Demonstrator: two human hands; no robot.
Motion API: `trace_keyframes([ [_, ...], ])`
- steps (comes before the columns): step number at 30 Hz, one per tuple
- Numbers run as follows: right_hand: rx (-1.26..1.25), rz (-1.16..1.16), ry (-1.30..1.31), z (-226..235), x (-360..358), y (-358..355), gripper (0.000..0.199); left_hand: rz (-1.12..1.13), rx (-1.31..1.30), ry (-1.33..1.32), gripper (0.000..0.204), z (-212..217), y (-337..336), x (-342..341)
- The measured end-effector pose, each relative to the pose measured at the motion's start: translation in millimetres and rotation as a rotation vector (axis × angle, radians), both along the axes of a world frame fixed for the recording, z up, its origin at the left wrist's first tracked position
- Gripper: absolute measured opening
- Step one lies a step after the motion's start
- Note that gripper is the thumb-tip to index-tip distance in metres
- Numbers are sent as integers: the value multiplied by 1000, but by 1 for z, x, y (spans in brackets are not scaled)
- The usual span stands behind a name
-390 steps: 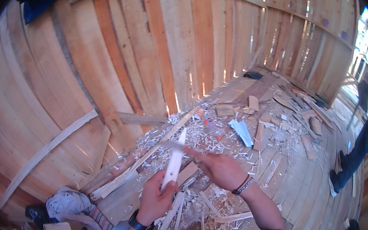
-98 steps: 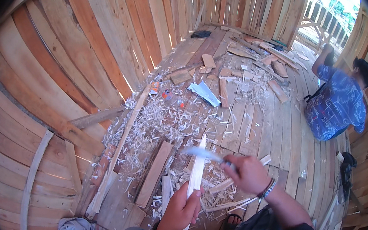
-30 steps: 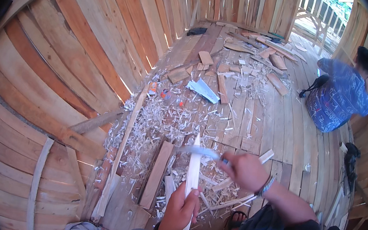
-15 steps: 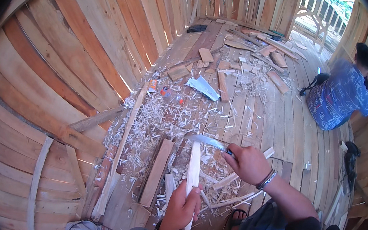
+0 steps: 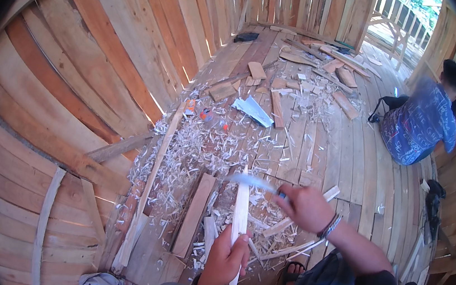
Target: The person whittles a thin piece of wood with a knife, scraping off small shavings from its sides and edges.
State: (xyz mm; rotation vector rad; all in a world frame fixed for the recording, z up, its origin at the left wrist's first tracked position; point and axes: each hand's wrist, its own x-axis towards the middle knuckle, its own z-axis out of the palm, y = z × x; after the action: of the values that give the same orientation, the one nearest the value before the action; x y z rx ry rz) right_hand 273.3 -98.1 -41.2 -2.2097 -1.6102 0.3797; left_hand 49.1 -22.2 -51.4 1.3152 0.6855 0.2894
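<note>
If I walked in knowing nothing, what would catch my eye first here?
Low in the middle, the left hand grips a pale, whittled wooden stick upright, while the right hand holds a knife across its tip. Around them the plank floor is littered with pale wood shavings and offcuts. At upper right another person in a blue patterned shirt sits on the floor.

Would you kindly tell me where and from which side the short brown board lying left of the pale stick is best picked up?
Grip the short brown board across its narrow width near the middle, coming from above. It lies flat among wood shavings, its long edges free. The left hand holds the pale stick just right of it, so the left edge is likely easier.
</note>
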Motion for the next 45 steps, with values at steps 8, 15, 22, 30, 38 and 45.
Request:
trace_keyframes([
  [8,-37,1,1,4,-6,3,35,1,-12,0,19,2,2,1],
  [15,17,98,29,3,-19,-1,35,0,-33,21,20,4,1,-1],
  [22,-15,78,83,3,-16,-3,35,-7,-8,11,20,-2,0,-3],
  [30,-70,-63,-24,-4,14,8,36,-6,17,5,22,0,3,2],
  [38,-46,-46,17,-10,18,5,31,-9,-21,13,21,-4,-1,1],
  [45,-40,32,36,-7,0,2,31,8,-29,-16,21,-7,1,5],
])
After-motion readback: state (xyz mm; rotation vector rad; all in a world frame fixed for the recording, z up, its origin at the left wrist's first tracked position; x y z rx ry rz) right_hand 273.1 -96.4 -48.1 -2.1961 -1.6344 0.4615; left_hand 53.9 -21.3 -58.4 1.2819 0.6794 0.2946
